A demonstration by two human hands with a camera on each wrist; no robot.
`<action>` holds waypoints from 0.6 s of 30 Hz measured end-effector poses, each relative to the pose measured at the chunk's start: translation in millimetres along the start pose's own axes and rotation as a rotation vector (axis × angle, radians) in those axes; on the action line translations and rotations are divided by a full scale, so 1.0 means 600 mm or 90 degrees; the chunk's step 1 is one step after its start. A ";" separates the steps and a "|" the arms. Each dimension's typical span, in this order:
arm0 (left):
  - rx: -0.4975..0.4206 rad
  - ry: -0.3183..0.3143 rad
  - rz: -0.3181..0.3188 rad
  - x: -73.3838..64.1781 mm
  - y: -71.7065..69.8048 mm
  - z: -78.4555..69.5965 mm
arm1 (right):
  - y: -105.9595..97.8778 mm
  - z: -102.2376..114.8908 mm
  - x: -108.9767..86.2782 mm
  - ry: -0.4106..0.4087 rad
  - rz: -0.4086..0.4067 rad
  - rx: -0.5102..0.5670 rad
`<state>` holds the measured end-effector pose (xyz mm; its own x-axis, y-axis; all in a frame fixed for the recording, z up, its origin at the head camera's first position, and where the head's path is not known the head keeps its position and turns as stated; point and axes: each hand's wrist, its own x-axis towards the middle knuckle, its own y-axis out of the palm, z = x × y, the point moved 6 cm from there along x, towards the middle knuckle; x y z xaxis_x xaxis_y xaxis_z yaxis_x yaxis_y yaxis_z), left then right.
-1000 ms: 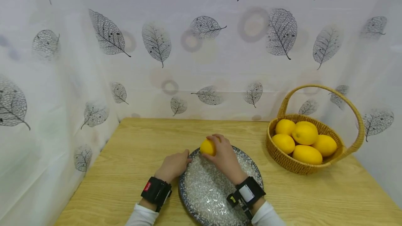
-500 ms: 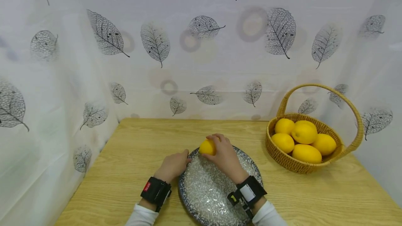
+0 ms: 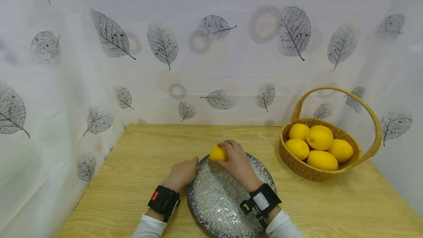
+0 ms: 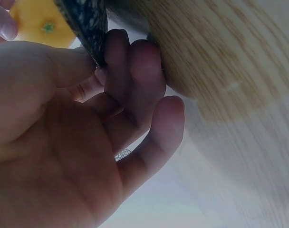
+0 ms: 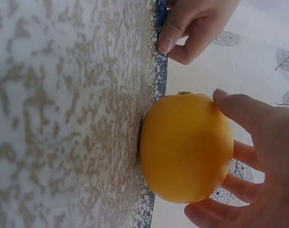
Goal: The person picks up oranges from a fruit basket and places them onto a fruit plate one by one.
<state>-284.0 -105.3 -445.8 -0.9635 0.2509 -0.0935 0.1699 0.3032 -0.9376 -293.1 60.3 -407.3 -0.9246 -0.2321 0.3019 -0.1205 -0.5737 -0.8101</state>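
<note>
A round speckled grey plate [image 3: 224, 201] with a dark blue rim lies on the wooden table. My left hand [image 3: 182, 173] pinches its rim at the upper left, thumb on top and fingers curled beneath, as the left wrist view shows. At the plate's far edge sits a yellow lemon [image 5: 185, 147], resting against the plate surface just inside the rim. My right hand [image 3: 236, 164] holds this lemon between thumb and fingers from the right side.
To the right stands a woven basket [image 3: 302, 170] with a tall arched handle, holding several lemons [image 3: 322, 160]. A white curtain [image 3: 224, 58] printed with leaves hangs behind and beside the wooden table [image 3: 148, 142].
Both hands keep their places, the left on the plate rim and the right on the lemon. Only the head view shifts very slightly.
</note>
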 end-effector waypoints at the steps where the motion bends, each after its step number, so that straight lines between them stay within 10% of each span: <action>1: -0.001 0.000 -0.001 0.000 -0.001 0.000 | 0.000 0.000 0.000 0.001 0.002 0.000; 18: -0.022 0.078 -0.075 0.003 -0.011 -0.012 | -0.038 0.006 0.002 -0.006 -0.025 -0.045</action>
<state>-285.3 -100.1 -437.1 -0.9448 0.3220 0.0599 0.0665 0.3677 -0.9276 -289.9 70.2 -386.8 -0.9155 -0.2175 0.3385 -0.1821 -0.5262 -0.8306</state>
